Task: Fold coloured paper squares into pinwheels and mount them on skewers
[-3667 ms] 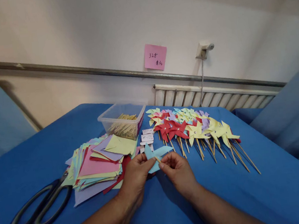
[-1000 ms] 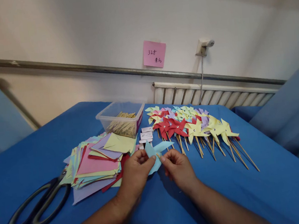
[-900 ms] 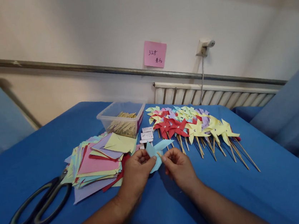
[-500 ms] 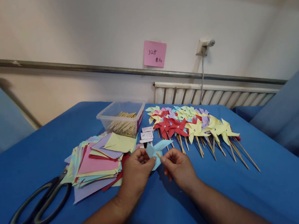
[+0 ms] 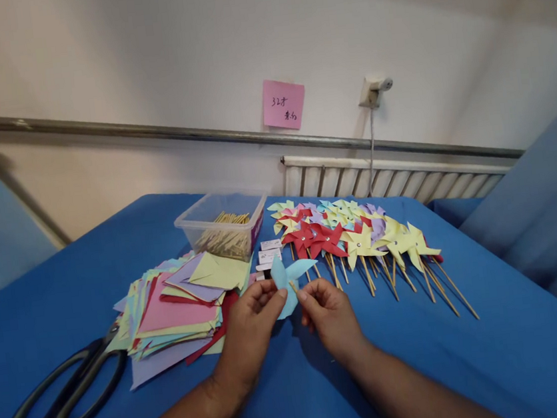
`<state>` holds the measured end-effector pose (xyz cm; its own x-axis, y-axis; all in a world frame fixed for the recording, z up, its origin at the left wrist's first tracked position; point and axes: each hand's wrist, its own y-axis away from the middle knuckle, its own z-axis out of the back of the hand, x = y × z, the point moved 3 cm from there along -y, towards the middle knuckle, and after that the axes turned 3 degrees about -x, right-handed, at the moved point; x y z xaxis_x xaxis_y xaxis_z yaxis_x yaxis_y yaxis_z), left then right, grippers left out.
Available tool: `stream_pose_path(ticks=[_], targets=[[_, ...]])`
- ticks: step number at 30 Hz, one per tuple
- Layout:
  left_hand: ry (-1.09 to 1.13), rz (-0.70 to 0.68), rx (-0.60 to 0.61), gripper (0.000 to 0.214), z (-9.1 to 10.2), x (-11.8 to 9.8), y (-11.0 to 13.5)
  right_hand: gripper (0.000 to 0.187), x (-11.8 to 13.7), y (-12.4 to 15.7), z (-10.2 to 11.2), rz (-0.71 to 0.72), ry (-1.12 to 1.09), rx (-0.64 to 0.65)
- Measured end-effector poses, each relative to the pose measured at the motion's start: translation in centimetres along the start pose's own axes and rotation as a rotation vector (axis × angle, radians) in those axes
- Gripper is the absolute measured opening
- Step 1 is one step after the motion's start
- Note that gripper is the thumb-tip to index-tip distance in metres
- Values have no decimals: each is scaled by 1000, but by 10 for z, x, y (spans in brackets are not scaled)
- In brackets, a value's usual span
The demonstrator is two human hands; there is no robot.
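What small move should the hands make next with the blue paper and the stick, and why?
Probably the right hand should press the tip of the stick against the middle of the blue paper, which the left hand pinches. The tip is close beside the paper, and the finished pinwheels each sit on a stick.

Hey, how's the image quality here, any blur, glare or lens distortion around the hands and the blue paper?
Head view: soft, even light, no harsh glare; left hand pinching the blue paper pinwheel and right hand on its stick are sharp, casting a soft shadow on the blue table. Head view edges: the wide lens bows the wall rail.
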<state>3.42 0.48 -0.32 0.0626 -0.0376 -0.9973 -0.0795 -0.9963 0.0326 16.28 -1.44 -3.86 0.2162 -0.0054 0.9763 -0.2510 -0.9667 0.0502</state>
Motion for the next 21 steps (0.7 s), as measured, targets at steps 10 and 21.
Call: stream_pose_path(ticks=[10,21], targets=[[37,-16,-111,39,8,-6,-7,31,3,-5,-2,-194,-363,120],[107,35,54,33,2,0,-8,27,3,4,-9,-294,-381,273]])
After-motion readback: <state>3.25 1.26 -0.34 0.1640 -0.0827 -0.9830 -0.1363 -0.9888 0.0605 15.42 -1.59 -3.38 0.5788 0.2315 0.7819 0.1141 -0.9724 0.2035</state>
